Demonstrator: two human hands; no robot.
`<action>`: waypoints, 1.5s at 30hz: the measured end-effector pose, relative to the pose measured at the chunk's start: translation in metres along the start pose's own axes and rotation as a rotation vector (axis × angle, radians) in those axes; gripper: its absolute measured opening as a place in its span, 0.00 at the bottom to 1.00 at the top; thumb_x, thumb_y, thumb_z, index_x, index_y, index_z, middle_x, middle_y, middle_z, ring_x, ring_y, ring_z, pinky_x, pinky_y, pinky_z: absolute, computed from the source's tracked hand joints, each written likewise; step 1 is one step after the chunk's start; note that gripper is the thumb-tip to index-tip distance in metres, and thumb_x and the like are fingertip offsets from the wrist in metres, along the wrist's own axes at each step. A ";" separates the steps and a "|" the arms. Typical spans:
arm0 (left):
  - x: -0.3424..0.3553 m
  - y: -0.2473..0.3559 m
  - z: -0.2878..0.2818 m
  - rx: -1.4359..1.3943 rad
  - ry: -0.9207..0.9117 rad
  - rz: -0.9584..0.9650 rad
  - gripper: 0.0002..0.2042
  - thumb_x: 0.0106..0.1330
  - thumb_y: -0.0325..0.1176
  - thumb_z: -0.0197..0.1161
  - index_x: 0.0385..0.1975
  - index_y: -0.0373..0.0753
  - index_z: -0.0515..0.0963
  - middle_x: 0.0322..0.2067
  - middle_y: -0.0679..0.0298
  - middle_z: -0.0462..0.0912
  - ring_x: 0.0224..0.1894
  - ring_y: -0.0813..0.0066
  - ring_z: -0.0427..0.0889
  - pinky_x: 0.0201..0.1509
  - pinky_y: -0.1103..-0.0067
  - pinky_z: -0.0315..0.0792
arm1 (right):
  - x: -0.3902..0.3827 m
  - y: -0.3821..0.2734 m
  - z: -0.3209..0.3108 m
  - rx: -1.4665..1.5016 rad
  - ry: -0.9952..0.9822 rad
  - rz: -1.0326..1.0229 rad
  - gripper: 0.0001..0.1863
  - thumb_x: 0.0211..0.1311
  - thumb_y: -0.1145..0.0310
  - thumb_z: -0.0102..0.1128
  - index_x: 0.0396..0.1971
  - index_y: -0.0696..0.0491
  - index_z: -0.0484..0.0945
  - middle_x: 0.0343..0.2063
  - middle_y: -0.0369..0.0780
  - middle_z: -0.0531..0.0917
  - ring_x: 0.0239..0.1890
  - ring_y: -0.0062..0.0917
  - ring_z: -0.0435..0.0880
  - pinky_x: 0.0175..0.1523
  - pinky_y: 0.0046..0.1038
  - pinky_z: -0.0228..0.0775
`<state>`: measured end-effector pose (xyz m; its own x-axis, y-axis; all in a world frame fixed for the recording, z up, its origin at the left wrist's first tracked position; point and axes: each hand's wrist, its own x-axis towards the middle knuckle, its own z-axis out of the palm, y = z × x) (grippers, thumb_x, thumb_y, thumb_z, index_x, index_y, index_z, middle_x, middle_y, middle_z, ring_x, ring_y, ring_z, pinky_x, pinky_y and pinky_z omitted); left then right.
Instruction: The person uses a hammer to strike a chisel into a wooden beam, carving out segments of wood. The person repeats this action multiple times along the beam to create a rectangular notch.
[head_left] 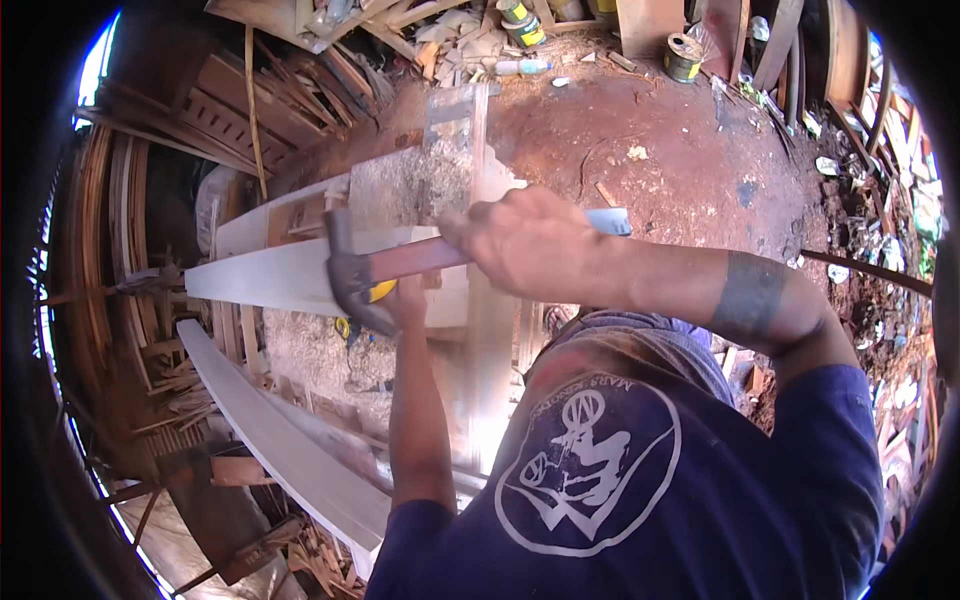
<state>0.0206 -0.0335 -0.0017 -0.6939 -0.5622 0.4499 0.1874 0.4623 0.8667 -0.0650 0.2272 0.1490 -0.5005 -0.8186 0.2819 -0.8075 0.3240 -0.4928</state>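
Note:
My right hand is closed around the wooden handle of a claw hammer. It holds the hammer sideways, with the dark metal head to the left. A light blue end shows past the hand's other side. Just under the hammer, my left hand is closed above a pale board. A yellow piece shows beside its fingers, partly covered by the hammer head, and its kind cannot be made out. The hammer hides part of the left fingers.
A long curved white board lies at the near left. A small yellow-and-black object rests among wood shavings. Planks lean at the left. At the far side are a tin can, a plastic bottle and wood scraps.

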 end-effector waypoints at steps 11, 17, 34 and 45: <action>0.018 -0.014 -0.003 -0.040 -0.042 -0.038 0.04 0.68 0.25 0.63 0.35 0.34 0.75 0.34 0.67 0.79 0.34 0.78 0.75 0.39 0.77 0.71 | 0.011 0.019 0.011 0.019 0.055 0.003 0.14 0.53 0.74 0.60 0.39 0.59 0.70 0.24 0.49 0.83 0.25 0.47 0.86 0.29 0.45 0.77; 0.015 -0.050 -0.041 -0.130 -0.024 -0.296 0.04 0.67 0.25 0.64 0.39 0.34 0.77 0.35 0.66 0.80 0.34 0.79 0.76 0.37 0.78 0.72 | 0.021 -0.020 -0.044 0.211 0.196 -0.096 0.16 0.57 0.74 0.55 0.46 0.60 0.73 0.26 0.51 0.84 0.26 0.44 0.88 0.33 0.44 0.81; -0.022 0.006 -0.047 0.247 -0.265 -0.001 0.10 0.72 0.32 0.61 0.28 0.36 0.75 0.27 0.65 0.79 0.35 0.76 0.77 0.44 0.76 0.72 | -0.042 0.042 -0.015 0.398 0.273 0.454 0.14 0.56 0.78 0.54 0.44 0.61 0.76 0.26 0.57 0.83 0.32 0.52 0.86 0.40 0.47 0.79; 0.048 0.042 -0.041 -0.233 -0.305 -0.182 0.19 0.74 0.34 0.60 0.19 0.40 0.65 0.20 0.66 0.74 0.26 0.80 0.70 0.34 0.79 0.69 | -0.053 0.016 -0.005 0.398 0.240 0.726 0.09 0.59 0.71 0.59 0.35 0.61 0.74 0.24 0.57 0.80 0.33 0.55 0.82 0.39 0.45 0.72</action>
<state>0.0236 -0.0686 0.0652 -0.8974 -0.3755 0.2315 0.1711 0.1874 0.9673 -0.0530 0.2779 0.1308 -0.9391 -0.3364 -0.0707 -0.1150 0.5011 -0.8577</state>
